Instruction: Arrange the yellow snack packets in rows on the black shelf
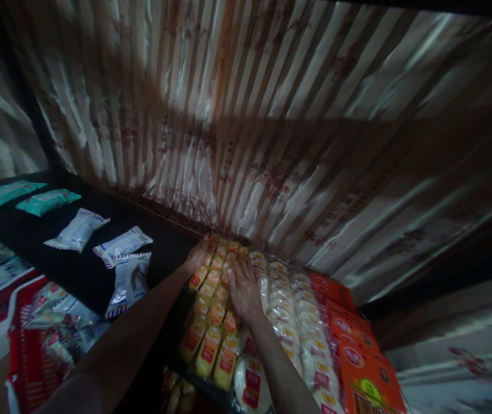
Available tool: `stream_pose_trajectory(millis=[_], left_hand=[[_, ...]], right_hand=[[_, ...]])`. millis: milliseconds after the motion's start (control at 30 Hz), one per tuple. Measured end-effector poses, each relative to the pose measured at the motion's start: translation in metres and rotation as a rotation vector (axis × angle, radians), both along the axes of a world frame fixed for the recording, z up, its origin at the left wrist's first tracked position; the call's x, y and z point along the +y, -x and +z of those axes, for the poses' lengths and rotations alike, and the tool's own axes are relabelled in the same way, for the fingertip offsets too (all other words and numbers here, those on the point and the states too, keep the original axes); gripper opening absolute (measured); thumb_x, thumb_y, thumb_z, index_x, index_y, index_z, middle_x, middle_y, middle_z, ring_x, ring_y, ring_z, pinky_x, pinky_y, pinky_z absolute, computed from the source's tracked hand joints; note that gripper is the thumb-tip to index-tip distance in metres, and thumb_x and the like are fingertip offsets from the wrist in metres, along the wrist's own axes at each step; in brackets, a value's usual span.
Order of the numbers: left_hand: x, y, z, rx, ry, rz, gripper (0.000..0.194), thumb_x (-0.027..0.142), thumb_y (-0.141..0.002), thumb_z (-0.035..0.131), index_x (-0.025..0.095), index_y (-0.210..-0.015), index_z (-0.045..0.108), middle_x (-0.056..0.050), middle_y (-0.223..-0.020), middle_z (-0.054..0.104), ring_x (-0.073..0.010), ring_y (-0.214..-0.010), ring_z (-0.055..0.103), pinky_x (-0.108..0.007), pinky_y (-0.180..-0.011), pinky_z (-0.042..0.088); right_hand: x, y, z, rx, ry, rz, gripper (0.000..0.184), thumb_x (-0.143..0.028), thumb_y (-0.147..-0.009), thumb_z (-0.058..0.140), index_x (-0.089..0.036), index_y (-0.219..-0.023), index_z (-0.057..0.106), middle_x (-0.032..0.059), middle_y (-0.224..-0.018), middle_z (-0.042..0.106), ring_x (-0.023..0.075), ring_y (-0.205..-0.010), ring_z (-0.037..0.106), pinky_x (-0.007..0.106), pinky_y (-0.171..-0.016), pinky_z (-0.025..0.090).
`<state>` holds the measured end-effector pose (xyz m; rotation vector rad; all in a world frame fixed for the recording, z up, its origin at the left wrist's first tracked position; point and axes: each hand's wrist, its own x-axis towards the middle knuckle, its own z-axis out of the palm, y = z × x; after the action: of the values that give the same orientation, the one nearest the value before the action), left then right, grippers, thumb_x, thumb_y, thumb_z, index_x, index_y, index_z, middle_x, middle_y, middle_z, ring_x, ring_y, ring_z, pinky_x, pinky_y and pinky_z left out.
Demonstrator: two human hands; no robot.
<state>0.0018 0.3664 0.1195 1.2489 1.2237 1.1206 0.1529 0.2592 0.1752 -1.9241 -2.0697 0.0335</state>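
Backdrop: pleated sheet (237,115), printed w/ red & dark marks, far side, behind everything.
Blk shelf (164,236): L to near centre; on L part, 2 green packs (50,201) far L, then blue-white packs (129,282) lying apart or touching.
Rows, near centre to R: yellow packs (207,351) at L, round white packs (283,305) mid, orange packs (360,368) at R.
Red basket (19,351): near L, holds jumbled small packs (62,310).
R hand (243,287): palm down, far R part of yellow packs, fingers extended, not curled round any.
L hand (198,256): far L edge of same rows, arm reaching from near L; blurry, can't tell grip.
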Motion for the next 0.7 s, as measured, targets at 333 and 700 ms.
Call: stream_pose_trajectory(millis=[333, 700], left_hand=[[-0.096, 0.012, 0.007, 0.032, -0.077, 0.202, 0.065, 0.052, -0.092, 0.013, 0.015, -0.135, 0.044, -0.007, -0.15, 0.031, -0.017, -0.139, 0.025, -0.033, -0.116, 0.018], [-0.187, -0.002, -0.043, 0.168, -0.186, 0.157, 0.057, 0.04, -0.09, 0.022, 0.015, -0.14, 0.033, -0.01, -0.151, 0.027, -0.0189, -0.14, 0.022, -0.04, -0.117, 0.021]], right_hand=[[-0.061, 0.024, -0.009, 0.239, -0.168, -0.022, 0.061, -0.044, -0.095, 0.02, -0.005, -0.136, 0.041, 0.0163, -0.146, 0.035, 0.0232, -0.14, 0.021, 0.046, -0.112, 0.025], [-0.095, 0.044, -0.033, 0.061, -0.161, -0.038, 0.05, -0.035, -0.094, 0.029, -0.007, -0.13, 0.05, 0.0178, -0.141, 0.043, 0.0273, -0.136, 0.03, 0.047, -0.109, 0.028]])
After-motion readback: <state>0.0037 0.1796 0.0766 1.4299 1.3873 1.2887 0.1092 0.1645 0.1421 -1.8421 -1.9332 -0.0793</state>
